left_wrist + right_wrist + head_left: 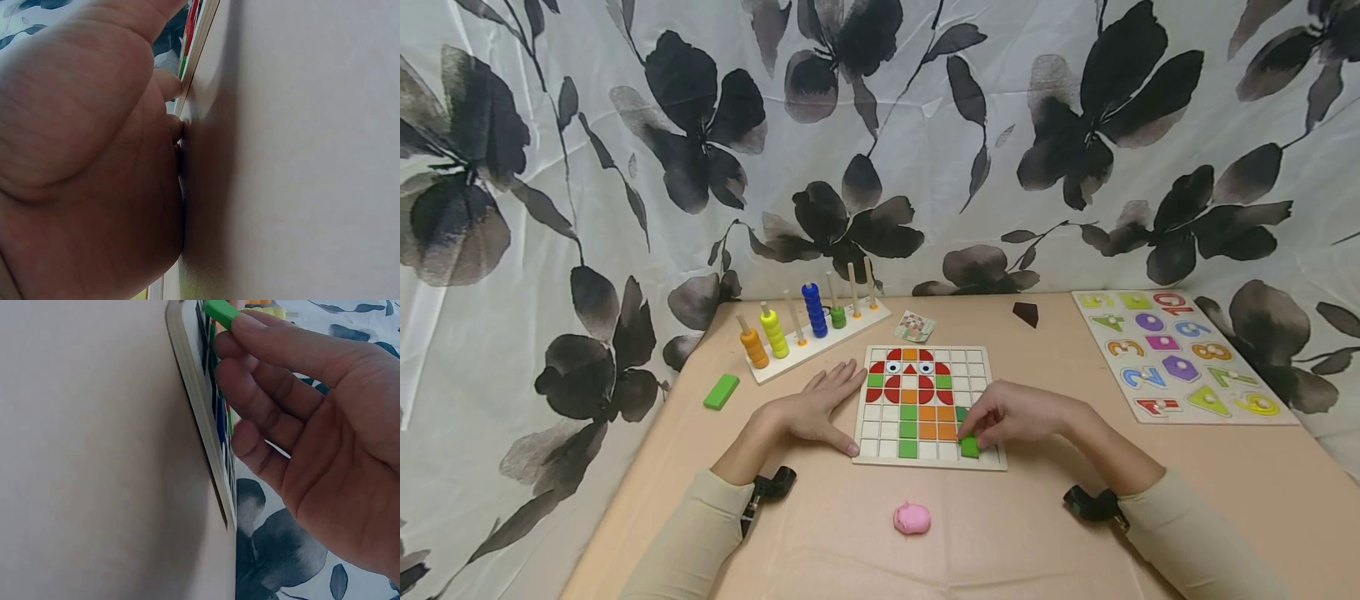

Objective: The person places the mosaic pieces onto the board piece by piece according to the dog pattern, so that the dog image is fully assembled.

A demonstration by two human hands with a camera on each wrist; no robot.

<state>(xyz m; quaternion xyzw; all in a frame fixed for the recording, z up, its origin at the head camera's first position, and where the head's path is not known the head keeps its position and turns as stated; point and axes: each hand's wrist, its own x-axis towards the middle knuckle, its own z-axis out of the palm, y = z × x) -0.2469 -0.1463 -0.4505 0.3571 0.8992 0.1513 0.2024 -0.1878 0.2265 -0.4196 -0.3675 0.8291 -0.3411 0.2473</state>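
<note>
A white grid board (929, 465) lies on the table with red, orange and green tiles making a figure with two eyes. My right hand (1024, 412) is over its lower right part. Between thumb and fingers it pinches a small green tile (970, 447), whose end also shows at the top of the right wrist view. Flat on the table, my left hand (817, 407) has its fingers spread along the board's left edge. Its thumb touches the lower left corner. In the left wrist view, the palm (94, 137) fills the left side.
Behind the left hand stands a peg counter (820, 342) with coloured rings. A green block (721, 392) lies left of it. A small picture card (915, 326) and dark piece (1026, 314) lie behind the board, a number puzzle (1187, 358) far right, a pink lump (912, 518) in front.
</note>
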